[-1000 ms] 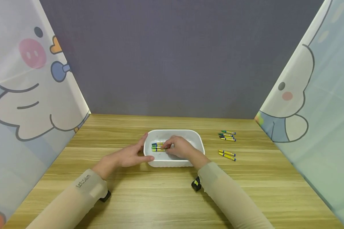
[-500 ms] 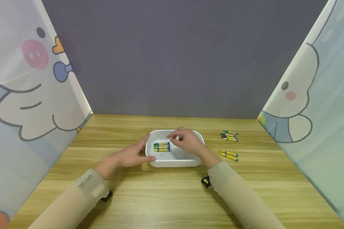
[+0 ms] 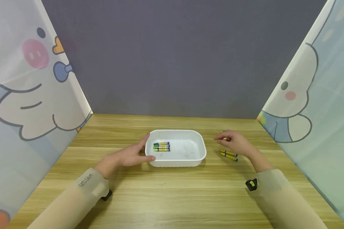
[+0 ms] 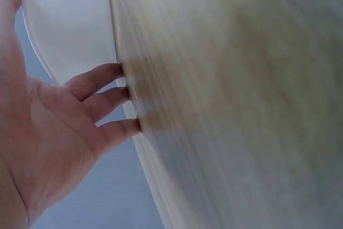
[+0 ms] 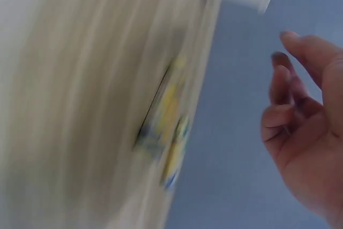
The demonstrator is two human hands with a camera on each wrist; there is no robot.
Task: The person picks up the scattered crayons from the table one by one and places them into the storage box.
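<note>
Left fingers (image 4: 104, 103) touching white tray (image 3: 175, 163), crayons (image 3: 161, 147) inside

A smooth white tray (image 3: 176, 163) is gleaming like glossy plastic on a wood-grain table (image 3: 166, 197) showing a soft sheen. Far behind, a grey backdrop (image 3: 172, 63) is looking matt. Sleeves (image 3: 71, 200) are appearing as soft, matt cloth.
</note>
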